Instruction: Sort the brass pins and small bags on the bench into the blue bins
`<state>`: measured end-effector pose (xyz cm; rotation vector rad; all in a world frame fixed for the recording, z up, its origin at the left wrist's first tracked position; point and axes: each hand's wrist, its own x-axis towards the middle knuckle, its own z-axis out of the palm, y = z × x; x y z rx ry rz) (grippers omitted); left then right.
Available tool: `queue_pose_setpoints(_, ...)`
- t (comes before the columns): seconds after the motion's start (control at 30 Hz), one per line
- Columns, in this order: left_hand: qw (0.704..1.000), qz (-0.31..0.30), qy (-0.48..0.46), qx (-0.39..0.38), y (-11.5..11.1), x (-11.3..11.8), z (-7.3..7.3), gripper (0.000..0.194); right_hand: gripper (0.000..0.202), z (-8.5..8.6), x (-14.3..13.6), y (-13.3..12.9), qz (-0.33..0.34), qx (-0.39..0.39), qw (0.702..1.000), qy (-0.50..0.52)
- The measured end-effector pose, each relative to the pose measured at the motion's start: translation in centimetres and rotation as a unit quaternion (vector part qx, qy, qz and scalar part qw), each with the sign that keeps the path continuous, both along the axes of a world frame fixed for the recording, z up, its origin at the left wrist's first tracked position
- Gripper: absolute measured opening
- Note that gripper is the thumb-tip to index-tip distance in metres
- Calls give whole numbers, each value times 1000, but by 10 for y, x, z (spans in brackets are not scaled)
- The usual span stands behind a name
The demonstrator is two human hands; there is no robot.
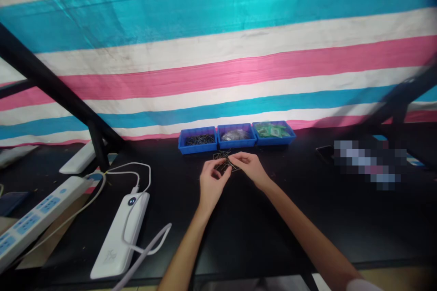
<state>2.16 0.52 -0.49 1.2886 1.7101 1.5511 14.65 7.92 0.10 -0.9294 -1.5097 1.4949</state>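
Observation:
A loose pile of thin brass-coloured screws or nails (218, 156) lies on the black table, just in front of the blue bins. My left hand (212, 179) is at the pile's near left side, its fingers curved and the thumb apart from the index finger. From the right, my right hand (251, 167) reaches over the pile with thumb and fingertips pinched together. Anything between those fingertips is too small to make out. Both hands' fingertips are close together above the pile and partly cover it.
Behind the pile stand a blue bin (198, 148) of dark screws or nails, a blue bin (240, 142) with clear plastic bags and a blue bin (278, 140) of green packets. A white power bank (118, 241) with cable and a power strip (41, 218) lie left. Striped sheeting (218, 68) hangs behind.

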Motion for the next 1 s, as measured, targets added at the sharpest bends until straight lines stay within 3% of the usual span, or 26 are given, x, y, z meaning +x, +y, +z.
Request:
queue_pose_setpoints(0.07, 999, 43, -34, 2, 0, -6, 2, 35, 27, 1, -9, 6, 7, 13, 1000, -23)
queue_pose_setpoints(0.2, 989, 96, -113, 16, -1, -21, 5, 31, 29, 8, -32, 20, 40, 45, 997, -37)
queue_pose_setpoints(0.37, 985, 92, -146, 25, 0, -25, 3, 28, 37, 18, -46, 30, 63, 43, 997, 27)
queue_pose_setpoints(0.5, 990, 65, -127, 3, 0, -18, 4, 25, 29, 11, -23, 29, 83, 117, 987, -71)
queue_pose_setpoints(0.63, 993, 38, -115, -16, -2, -10, 7, 23, 14, -2, 12, 23, 85, 233, 936, -250)
queue_pose_setpoints(0.73, 993, 24, -110, -24, -3, -6, 7, 21, 14, -8, 27, 18, 65, 289, 899, -323)
queue_pose_setpoints(1.0, 994, 17, -94, -49, -1, -5, 2, 20, 8, -19, 20, 7, 35, 407, 808, -425)
